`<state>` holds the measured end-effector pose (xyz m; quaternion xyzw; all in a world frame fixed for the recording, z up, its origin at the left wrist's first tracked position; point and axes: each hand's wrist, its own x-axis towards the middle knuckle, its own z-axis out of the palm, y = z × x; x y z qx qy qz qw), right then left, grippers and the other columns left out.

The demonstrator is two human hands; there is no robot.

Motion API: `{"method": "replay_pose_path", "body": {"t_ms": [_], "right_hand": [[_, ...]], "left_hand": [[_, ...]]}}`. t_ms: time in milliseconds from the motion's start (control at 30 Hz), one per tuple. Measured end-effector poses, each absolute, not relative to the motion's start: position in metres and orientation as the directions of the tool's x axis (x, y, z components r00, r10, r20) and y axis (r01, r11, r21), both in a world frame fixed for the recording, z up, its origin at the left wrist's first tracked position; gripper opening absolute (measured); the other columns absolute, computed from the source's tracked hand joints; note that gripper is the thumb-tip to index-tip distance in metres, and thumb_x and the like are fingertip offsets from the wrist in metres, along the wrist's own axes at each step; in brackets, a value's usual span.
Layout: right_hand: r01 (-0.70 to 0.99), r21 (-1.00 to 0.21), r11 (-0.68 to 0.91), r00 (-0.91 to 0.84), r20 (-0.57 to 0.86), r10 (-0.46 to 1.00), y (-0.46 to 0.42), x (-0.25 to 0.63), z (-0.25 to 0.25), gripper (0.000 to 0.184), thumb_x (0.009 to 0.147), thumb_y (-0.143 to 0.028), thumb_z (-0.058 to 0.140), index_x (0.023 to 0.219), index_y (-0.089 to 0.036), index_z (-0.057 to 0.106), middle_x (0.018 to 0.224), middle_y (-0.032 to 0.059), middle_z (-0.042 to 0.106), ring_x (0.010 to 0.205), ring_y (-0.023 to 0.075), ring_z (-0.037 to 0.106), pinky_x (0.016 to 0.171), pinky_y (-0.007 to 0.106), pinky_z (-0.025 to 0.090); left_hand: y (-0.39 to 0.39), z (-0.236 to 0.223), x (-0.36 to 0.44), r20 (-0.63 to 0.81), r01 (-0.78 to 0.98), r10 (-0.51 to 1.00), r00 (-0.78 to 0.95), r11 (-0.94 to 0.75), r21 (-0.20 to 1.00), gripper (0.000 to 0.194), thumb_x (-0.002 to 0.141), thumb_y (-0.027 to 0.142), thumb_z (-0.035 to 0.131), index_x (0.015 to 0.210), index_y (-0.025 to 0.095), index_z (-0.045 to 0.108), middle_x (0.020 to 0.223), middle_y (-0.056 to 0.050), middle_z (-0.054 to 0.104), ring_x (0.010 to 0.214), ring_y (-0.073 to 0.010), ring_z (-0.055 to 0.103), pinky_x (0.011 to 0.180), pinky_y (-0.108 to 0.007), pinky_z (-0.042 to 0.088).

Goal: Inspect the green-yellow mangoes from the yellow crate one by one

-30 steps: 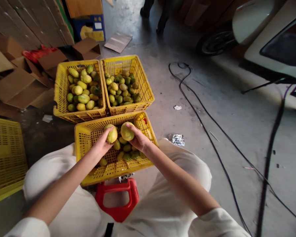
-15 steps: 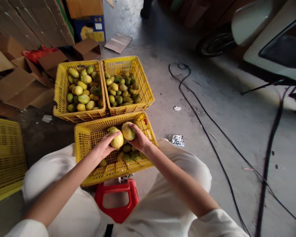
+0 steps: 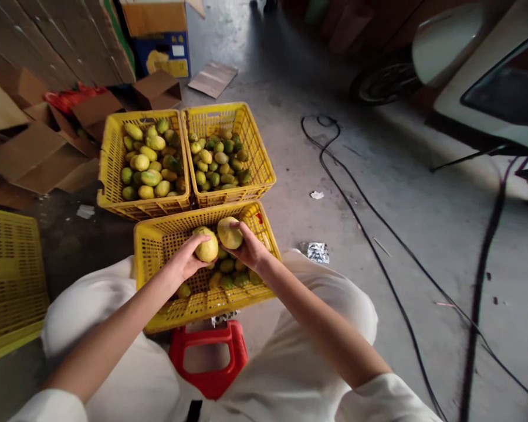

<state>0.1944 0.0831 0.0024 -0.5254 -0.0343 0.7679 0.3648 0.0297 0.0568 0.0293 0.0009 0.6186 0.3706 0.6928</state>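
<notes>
My left hand [image 3: 188, 255] is closed around a round yellow fruit [image 3: 207, 247], its thumb lying over the top. Beside it, my right hand [image 3: 249, 246] grips a second yellow-green fruit [image 3: 229, 232], thumb on its upper right side. Their exact kind I cannot make out. Both are held above a yellow plastic crate [image 3: 152, 237] between my knees, with a narrow gap between them. Several smaller green and yellow fruits [image 3: 241, 278] lie in that crate, partly hidden by my hands. Another yellowish fruit shows just behind the left one.
Two yellow crates, left [image 3: 110, 146] and right [image 3: 259, 152], stand behind with several similar fruits. Another yellow crate [image 3: 11, 275] is at far left, near cardboard boxes [image 3: 39, 155]. A red plastic stool [image 3: 211, 381] is below me. Black cables [image 3: 361, 228] and a scooter [image 3: 488, 88] are right.
The fruit in my left hand has shifted slightly left and up, widening the gap. The right fruit has turned slightly, showing a paler side. Dark feet at the top have moved.
</notes>
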Motion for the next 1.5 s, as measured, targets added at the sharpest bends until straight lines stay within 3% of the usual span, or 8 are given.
{"method": "replay_pose_path", "body": {"t_ms": [133, 333, 467, 600, 767, 967, 1233, 1500], "right_hand": [[-0.523, -0.38, -0.763, -0.254, -0.785, 0.566, 0.082, 0.195, 0.0, 0.025, 0.095, -0.031, 0.082, 0.114, -0.022, 0.07, 0.105, 0.0081, 0.083, 0.095, 0.0245, 0.082, 0.068, 0.029, 0.068], [-0.539, -0.445, -0.715, -0.231, -0.738, 0.634, 0.081, 0.194, -0.002, 0.038, 0.085, -0.026, 0.092, 0.114, -0.026, 0.067, 0.11, 0.002, 0.081, 0.091, 0.0187, 0.081, 0.067, 0.023, 0.068], [-0.567, -0.403, -0.719, -0.245, -0.751, 0.614, 0.083, 0.196, 0.001, 0.04, 0.085, -0.024, 0.091, 0.116, -0.026, 0.066, 0.114, 0.0061, 0.082, 0.102, 0.0244, 0.083, 0.073, 0.031, 0.073], [-0.586, -0.351, -0.731, -0.278, -0.76, 0.587, 0.086, 0.197, 0.007, 0.03, 0.091, -0.029, 0.08, 0.117, -0.024, 0.067, 0.114, 0.0103, 0.083, 0.108, 0.0296, 0.084, 0.08, 0.043, 0.076], [-0.576, -0.396, -0.715, -0.261, -0.74, 0.62, 0.086, 0.196, 0.008, 0.017, 0.094, -0.027, 0.077, 0.109, -0.025, 0.069, 0.102, 0.0045, 0.084, 0.106, 0.0268, 0.084, 0.084, 0.037, 0.074], [-0.529, -0.376, -0.761, -0.303, -0.754, 0.583, 0.078, 0.196, -0.004, 0.031, 0.092, -0.031, 0.088, 0.116, -0.024, 0.069, 0.105, 0.0057, 0.083, 0.094, 0.0231, 0.081, 0.069, 0.028, 0.068], [-0.581, -0.268, -0.768, -0.325, -0.789, 0.521, 0.08, 0.193, 0.006, 0.026, 0.101, -0.044, 0.069, 0.117, -0.023, 0.069, 0.102, 0.0093, 0.083, 0.102, 0.0287, 0.083, 0.081, 0.04, 0.073], [-0.657, -0.219, -0.722, -0.258, -0.834, 0.488, 0.081, 0.193, 0.017, 0.02, 0.107, -0.039, 0.058, 0.117, -0.024, 0.067, 0.099, 0.0088, 0.081, 0.098, 0.029, 0.083, 0.08, 0.046, 0.075]], "left_hand": [[0.059, 0.033, 0.031, -0.861, -0.545, 0.504, -0.061, 0.706, 0.452, 0.028, 0.082, 0.01, 0.093, 0.093, 0.021, 0.07, 0.095, -0.005, 0.076, 0.09, -0.0231, 0.076, 0.083, -0.044, 0.073], [0.058, 0.032, 0.028, -0.859, -0.543, 0.51, -0.045, 0.709, 0.45, 0.023, 0.089, 0.014, 0.092, 0.097, 0.02, 0.071, 0.1, -0.006, 0.076, 0.102, -0.0252, 0.076, 0.101, -0.051, 0.07], [0.057, 0.026, 0.025, -0.856, -0.537, 0.516, -0.041, 0.71, 0.454, 0.032, 0.081, 0.011, 0.096, 0.1, 0.021, 0.072, 0.105, -0.007, 0.077, 0.102, -0.0252, 0.075, 0.096, -0.05, 0.071], [0.057, 0.025, 0.026, -0.857, -0.533, 0.512, -0.062, 0.709, 0.462, 0.028, 0.083, 0.007, 0.088, 0.097, 0.022, 0.069, 0.101, -0.004, 0.075, 0.091, -0.0203, 0.072, 0.089, -0.043, 0.072], [0.059, 0.03, 0.028, -0.865, -0.565, 0.493, -0.092, 0.69, 0.453, 0.025, 0.082, 0.007, 0.087, 0.093, 0.021, 0.07, 0.097, -0.004, 0.075, 0.09, -0.0224, 0.074, 0.085, -0.043, 0.072], [0.058, 0.028, 0.027, -0.881, -0.549, 0.473, -0.026, 0.729, 0.408, 0.021, 0.084, 0.008, 0.092, 0.092, 0.019, 0.075, 0.098, -0.009, 0.079, 0.098, -0.0272, 0.081, 0.079, -0.036, 0.072], [0.059, 0.031, 0.029, -0.873, -0.562, 0.485, -0.051, 0.709, 0.427, 0.012, 0.095, 0.011, 0.083, 0.095, 0.019, 0.074, 0.095, -0.007, 0.079, 0.086, -0.0212, 0.078, 0.073, -0.032, 0.071], [0.058, 0.034, 0.028, -0.879, -0.596, 0.472, -0.07, 0.687, 0.416, 0.012, 0.096, 0.012, 0.077, 0.101, 0.021, 0.071, 0.098, -0.006, 0.079, 0.086, -0.0214, 0.077, 0.077, -0.035, 0.072]]}}
